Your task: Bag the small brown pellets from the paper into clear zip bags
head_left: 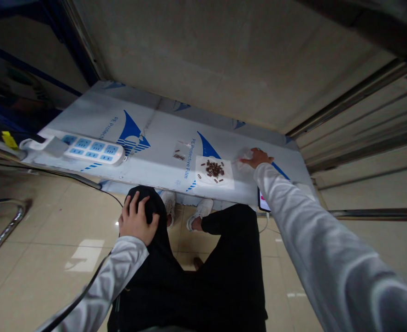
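My left hand [137,220] rests on my left knee with its fingers spread, holding nothing. On the right part of the bench, my right hand [258,158] has its thumb and fingers closed on a crumpled clear plastic bag [244,158]; the exact grip is partly blurred. Just left of it lies a white paper sheet [228,182], with a pile of small brown capsule-like pieces [215,169] on it and several loose ones around the pile. Farther left, a small clear bag [182,150] lies flat, with a few similar pieces [179,156] at its lower part.
A white power strip [94,151] sits on the left of the film-covered bench [158,159]. A phone [263,201] with a cable lies at the front edge, beside my right forearm. Behind the bench rises a grey panel [196,55]. A metal tube leg [8,226] stands at left.
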{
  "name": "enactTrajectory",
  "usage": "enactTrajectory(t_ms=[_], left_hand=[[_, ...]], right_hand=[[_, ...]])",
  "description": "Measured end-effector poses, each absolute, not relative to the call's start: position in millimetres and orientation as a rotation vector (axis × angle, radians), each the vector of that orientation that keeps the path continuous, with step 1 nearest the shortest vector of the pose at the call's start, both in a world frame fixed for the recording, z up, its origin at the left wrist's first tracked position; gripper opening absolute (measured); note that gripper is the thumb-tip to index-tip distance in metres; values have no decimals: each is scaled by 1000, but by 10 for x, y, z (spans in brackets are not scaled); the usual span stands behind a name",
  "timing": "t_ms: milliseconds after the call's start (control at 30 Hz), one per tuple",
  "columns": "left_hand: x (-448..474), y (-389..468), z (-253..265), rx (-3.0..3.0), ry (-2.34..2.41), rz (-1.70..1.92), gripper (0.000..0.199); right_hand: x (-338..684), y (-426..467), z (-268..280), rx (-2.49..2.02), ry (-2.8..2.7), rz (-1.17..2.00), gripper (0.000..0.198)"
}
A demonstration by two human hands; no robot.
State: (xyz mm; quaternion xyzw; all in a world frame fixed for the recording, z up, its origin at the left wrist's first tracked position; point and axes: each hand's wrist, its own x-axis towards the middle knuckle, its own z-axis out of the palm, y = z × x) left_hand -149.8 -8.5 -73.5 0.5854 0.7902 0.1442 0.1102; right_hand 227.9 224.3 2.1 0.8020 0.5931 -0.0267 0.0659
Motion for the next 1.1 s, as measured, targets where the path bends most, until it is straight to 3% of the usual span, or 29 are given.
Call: enactTrajectory(t_ms=[167, 267, 400, 500, 667, 833, 967, 1100], left_hand=[[-1526, -92, -754, 1746, 2308, 507, 48], [-1533, -91, -767, 1751, 2315, 520, 48], [-1547, -93, -804, 1755, 2314, 554, 47], [-1562, -100, -828, 1764, 2302, 588, 47], [-1556, -93, -814, 1760, 2319, 565, 47], [-1563, -52, -796, 1748, 2328, 573, 44], [-1595, -49, -782, 1749, 2326, 643, 41], [-1379, -218, -626, 1684, 2036, 867, 21]], right_hand=[[2167, 2142, -136, 2581, 1873, 49, 89], [1721, 2267, -91, 2541, 2196, 199, 71], [880, 2448, -161, 2111, 2542, -57, 39], [346, 2480, -337, 1950, 2558, -222, 35], [-31, 2485, -518, 2160, 2455, -314, 22], [-53, 2468, -361, 2306, 2477, -503, 13], [49, 1832, -146, 2396, 2593, -648, 14], [256, 567, -51, 2770, 2653, -1066, 14]])
